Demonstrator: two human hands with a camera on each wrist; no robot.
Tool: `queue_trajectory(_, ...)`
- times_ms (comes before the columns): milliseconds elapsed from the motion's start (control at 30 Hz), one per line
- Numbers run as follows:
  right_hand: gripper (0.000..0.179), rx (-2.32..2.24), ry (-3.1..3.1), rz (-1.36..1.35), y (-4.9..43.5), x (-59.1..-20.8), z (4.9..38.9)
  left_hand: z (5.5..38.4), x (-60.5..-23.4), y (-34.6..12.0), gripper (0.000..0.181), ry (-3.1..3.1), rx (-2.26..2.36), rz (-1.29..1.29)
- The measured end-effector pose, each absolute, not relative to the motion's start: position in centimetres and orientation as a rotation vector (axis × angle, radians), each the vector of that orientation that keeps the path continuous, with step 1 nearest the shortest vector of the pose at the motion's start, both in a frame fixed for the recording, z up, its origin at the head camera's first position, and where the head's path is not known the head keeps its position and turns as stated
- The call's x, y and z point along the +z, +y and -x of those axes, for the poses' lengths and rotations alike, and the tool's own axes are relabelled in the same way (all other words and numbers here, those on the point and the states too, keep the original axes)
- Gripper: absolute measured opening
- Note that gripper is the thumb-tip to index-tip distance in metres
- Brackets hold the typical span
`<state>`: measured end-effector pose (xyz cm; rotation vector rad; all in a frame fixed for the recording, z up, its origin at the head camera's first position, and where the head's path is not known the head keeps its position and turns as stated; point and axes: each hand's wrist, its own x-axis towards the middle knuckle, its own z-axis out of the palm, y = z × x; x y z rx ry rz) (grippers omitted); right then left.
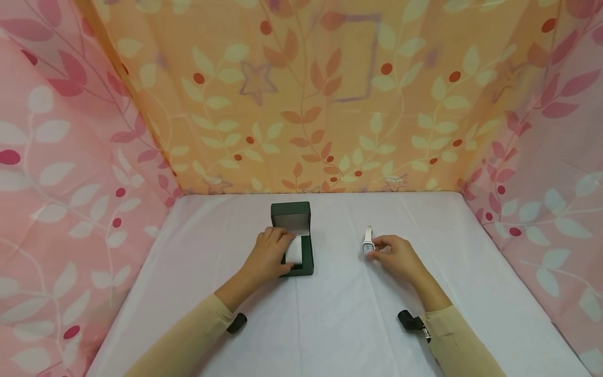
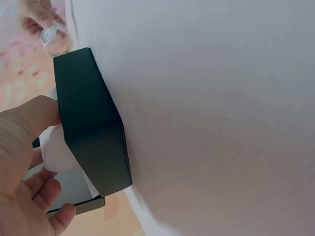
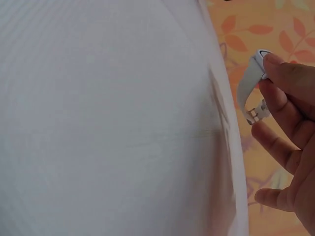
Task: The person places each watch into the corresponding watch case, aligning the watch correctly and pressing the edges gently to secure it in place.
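The left hand (image 1: pixel 267 255) grips the white cushion (image 1: pixel 294 252) with its fingers inside the open green box (image 1: pixel 308 255) on the counter (image 1: pixel 336 319); right of the box, the right hand (image 1: pixel 399 257) pinches a white watch (image 1: pixel 367 247).

A white, square-faced wristwatch (image 1: pixel 368 247) is in the right hand (image 1: pixel 398 257); a white cushion (image 1: pixel 296 251), within the left hand (image 1: pixel 269 255)'s grip, sits in an open dark-green watch box (image 1: pixel 308 255).

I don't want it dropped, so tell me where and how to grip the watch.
Pinch the watch by its case, probably best from the right, where the right hand has it: the case looks compact and stiff, while the white strap curves away and might bend.
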<state>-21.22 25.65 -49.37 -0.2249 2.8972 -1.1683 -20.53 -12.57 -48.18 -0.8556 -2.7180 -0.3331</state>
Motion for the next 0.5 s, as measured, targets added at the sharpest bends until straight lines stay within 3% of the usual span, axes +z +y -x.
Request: queue_trajectory(500,0.035,-1.296,2.867,0.281,25.1,-47.6,20.8,20.3,-48.4,-12.5,0.072,-2.780,-0.362,0.793)
